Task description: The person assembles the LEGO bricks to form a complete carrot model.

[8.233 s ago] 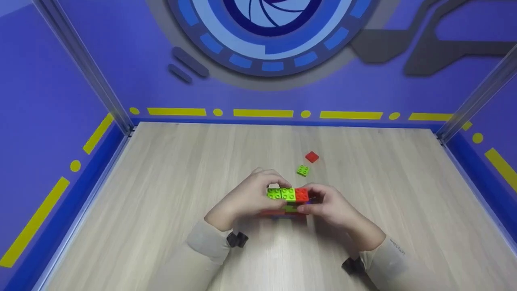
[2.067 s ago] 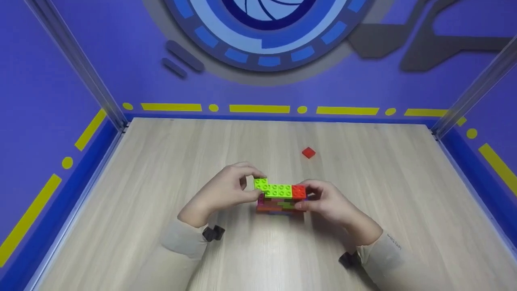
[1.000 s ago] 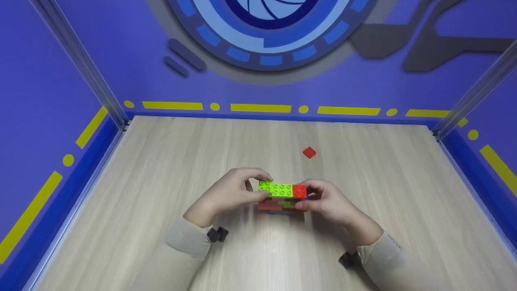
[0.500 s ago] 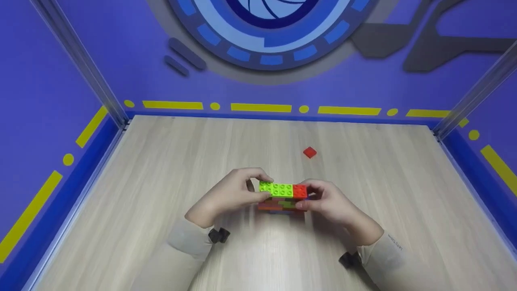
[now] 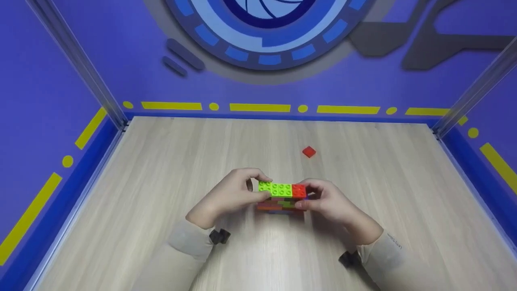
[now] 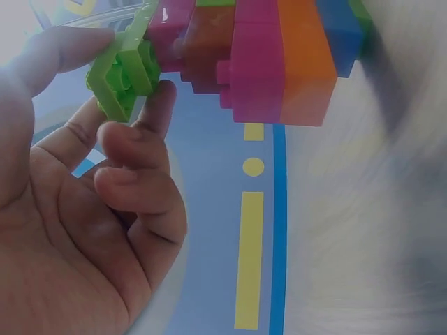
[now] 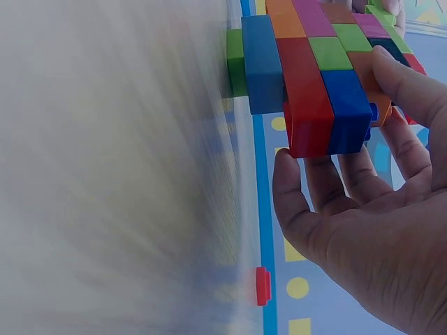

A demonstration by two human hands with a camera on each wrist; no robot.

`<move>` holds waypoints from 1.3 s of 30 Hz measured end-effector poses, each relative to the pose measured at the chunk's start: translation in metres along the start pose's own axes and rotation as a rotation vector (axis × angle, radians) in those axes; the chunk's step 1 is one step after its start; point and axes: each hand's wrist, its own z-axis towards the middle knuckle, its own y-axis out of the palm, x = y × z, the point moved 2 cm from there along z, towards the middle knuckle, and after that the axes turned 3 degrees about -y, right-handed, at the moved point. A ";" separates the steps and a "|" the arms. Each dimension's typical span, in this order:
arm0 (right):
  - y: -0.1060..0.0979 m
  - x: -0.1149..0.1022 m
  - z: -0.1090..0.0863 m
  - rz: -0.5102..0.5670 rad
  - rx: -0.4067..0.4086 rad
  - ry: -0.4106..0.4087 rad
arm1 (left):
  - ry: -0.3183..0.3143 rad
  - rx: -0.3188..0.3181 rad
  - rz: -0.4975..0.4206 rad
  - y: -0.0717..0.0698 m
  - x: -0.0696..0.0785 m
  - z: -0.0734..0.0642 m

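Observation:
A wall of stacked toy building bricks (image 5: 270,205) stands at the middle of the table, in layers of orange, pink, red, blue and green. Along its top run light green bricks (image 5: 282,189), with a red brick (image 5: 299,190) at the right end. My left hand (image 5: 228,196) pinches a light green brick (image 6: 115,84) between thumb and fingertip at the row's left end. In the left wrist view that brick tilts, and part of its hollow underside shows. My right hand (image 5: 331,204) grips the wall's right end, thumb on the near face, fingers behind the blue brick (image 7: 348,115).
One loose red brick (image 5: 309,152) lies on the wooden table (image 5: 181,153) beyond the wall. Blue printed panels (image 5: 258,91) close off the back and both sides. Each wrist carries a small black device (image 5: 219,236).
The loose light green brick has left the table and is in my left hand. It moved from behind the row's left end into line with it. My right hand keeps its grip.

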 end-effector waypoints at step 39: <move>-0.014 0.000 0.012 -0.007 -0.172 0.023 | 0.046 -0.084 -0.174 0.029 -0.039 0.025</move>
